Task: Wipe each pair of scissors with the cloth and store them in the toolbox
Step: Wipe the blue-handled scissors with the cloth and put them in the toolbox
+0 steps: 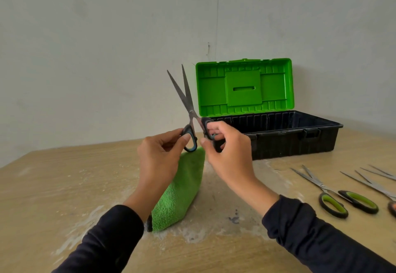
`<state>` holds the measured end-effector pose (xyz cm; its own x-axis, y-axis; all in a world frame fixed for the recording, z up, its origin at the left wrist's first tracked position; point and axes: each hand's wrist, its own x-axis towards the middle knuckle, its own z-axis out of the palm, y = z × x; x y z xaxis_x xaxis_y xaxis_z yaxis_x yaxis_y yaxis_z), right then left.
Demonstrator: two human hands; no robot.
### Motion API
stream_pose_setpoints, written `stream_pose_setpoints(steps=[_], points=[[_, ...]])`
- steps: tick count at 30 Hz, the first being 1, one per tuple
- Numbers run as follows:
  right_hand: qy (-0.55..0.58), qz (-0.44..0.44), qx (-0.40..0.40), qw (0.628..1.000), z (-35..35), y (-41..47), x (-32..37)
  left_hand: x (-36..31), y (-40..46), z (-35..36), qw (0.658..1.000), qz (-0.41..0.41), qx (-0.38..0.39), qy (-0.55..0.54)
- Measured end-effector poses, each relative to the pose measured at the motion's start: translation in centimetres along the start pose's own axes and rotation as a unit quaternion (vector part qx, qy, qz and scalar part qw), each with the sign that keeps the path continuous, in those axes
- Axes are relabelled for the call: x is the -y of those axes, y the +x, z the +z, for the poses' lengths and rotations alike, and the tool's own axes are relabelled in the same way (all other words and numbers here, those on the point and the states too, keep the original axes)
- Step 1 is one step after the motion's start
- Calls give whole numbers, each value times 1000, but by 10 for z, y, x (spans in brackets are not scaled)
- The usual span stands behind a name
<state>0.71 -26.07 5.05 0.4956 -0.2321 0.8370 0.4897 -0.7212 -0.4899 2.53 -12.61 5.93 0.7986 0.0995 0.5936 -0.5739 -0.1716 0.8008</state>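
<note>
The worktop (pixel 64 187) is pale wood, scuffed and smeared with whitish marks, and it runs up to a plain grey wall (pixel 85 47). Taking the toolbox (pixel 278 135) as the landmark, everything else sits to its left, in front of it, or to its right.

Well to the left of the toolbox and nearer the camera, the left hand (pixel 158 157) pinches one handle loop of a pair of scissors (pixel 189 105) between thumb and fingers. Below that hand a green cloth (pixel 182 191) hangs from it or lies under it; which one I cannot tell, though its lower end reaches the worktop.

The scissors are held upright just left of the toolbox, blades partly spread and pointing up, tips level with the open lid (pixel 244 86). Their handles are black with blue-grey lining.

The right hand (pixel 227 150) grips the other handle loop, fingers curled through and round it, in front of the toolbox's left end. Both arms wear dark sleeves (pixel 321 234).

The toolbox itself stands open against the wall, a black base with a bright green lid tilted back.

In front of the toolbox and to its right, more scissors lie flat on the worktop. The nearest pair (pixel 334 193) has black and green handles; another (pixel 377 187) at the frame edge shows an orange handle, and further blades (pixel 383 173) lie beyond.
</note>
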Motion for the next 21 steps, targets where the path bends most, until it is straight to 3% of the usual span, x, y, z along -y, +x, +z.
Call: stream_pose_setpoints(steps=[8, 12, 16, 21], points=[[-37, 19, 35, 999, -1, 0, 0, -2, -1, 1, 999, -3, 37, 2], [-46, 34, 48, 997, -12, 10, -3, 1, -1, 1, 995, 41, 73, 61], [-76, 66, 56, 993, -42, 32, -19, 11, -1, 6, 968, 125, 139, 168], [-149, 111, 78, 979, -94, 59, -61, 27, -4, 31, 909, 181, 269, 263]])
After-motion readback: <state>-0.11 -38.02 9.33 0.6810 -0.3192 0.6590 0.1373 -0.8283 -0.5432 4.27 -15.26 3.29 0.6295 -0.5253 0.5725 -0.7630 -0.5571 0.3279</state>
